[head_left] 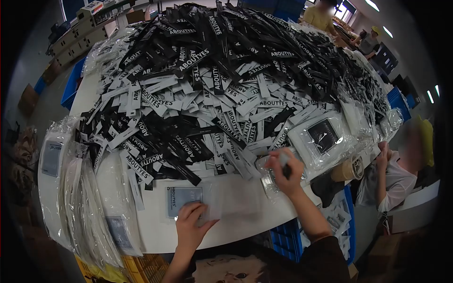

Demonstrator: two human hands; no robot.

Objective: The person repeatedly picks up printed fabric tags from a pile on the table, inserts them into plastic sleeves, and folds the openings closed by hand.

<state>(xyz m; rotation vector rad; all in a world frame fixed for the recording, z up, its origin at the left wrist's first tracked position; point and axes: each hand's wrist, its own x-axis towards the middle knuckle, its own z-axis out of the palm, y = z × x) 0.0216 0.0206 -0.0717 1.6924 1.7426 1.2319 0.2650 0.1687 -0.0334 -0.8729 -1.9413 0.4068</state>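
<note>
My left hand (191,226) lies on the near edge of the table, fingers spread over a flat clear plastic bag (236,200). Under its fingertips is the bag's grey-blue printed panel (181,195), lettered ABOUTYES. To the right, my right hand (288,174) is raised above the table with its fingers closed around a dark, marker-like thing (286,170); blur hides its exact kind. Below that hand sits a small crinkled clear packet (271,184). Black and white ABOUTYES strip packets (188,141) are heaped just beyond both hands.
Stacks of clear bags (89,207) stand at the left, and another bag stack (321,137) at the right. Beside that is a cup (349,169). Blue crates (285,240) and a yellow crate (146,266) sit below the table edge. A co-worker (401,174) is at the right.
</note>
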